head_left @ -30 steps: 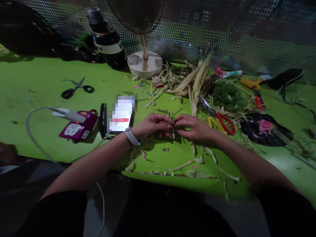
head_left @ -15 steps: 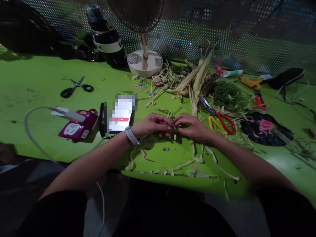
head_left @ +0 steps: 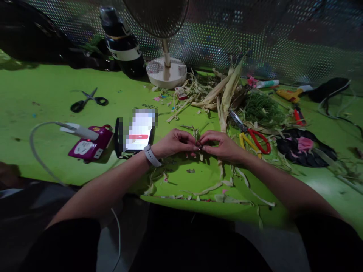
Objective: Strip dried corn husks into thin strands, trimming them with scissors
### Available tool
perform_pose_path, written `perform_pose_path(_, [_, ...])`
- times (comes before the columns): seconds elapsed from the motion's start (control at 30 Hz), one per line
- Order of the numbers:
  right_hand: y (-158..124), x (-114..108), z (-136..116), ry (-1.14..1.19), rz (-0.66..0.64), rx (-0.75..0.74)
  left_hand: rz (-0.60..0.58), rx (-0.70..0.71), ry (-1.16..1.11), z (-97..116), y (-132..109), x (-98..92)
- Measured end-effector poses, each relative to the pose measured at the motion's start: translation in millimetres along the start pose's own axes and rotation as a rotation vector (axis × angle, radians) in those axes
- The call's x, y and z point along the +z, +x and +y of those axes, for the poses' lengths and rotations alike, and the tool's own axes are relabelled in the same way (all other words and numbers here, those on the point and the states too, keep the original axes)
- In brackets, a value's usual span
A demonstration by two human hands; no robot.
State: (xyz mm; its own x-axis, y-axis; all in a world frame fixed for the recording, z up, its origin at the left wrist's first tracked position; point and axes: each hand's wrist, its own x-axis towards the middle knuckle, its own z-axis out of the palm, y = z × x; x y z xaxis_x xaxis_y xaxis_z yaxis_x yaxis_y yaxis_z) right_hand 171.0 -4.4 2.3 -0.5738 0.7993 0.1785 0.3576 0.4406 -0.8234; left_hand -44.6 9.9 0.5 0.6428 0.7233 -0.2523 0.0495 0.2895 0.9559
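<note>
Left hand [head_left: 174, 142] and right hand [head_left: 224, 145] meet, both pinching one small husk piece [head_left: 196, 134] just above the green table [head_left: 51, 102]. Risk noted: uneven pulling could tear the dry strip, or let it slip and be lost among the scraps [head_left: 215, 187] beneath.

phone [head_left: 138, 130] left of left hand [head_left: 174, 142], shears [head_left: 246, 130] right of right hand [head_left: 222, 145], fan [head_left: 166, 73] behind, scraps [head_left: 210, 189] before

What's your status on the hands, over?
Left hand, right hand both pinching small husk piece. Red-handled scissors close by right hand. Husk scraps on green table.
</note>
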Motion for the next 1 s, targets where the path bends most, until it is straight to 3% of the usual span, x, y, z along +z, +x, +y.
perform_pose_path(0.23, [0,2,2,-0.070,0.043,0.012,0.092,0.192,0.285,-2,-4,1.4])
perform_pose_path(0.43, [0,3,5,-0.159,0.059,-0.111,0.279,0.502,0.982,-7,-13,9.0])
perform_pose_path(0.57, [0,3,3,-0.129,0.049,-0.068,0.395,0.647,1.282,-17,-12,12.7])
perform_pose_path(0.73, [0,5,3,-0.073,0.119,0.107,0.474,0.748,1.286,-26,-7,13.2])
perform_pose_path(1.0, [1,5,14,-0.065,0.059,0.048,0.448,0.874,1.209,-25,-7,13.3])
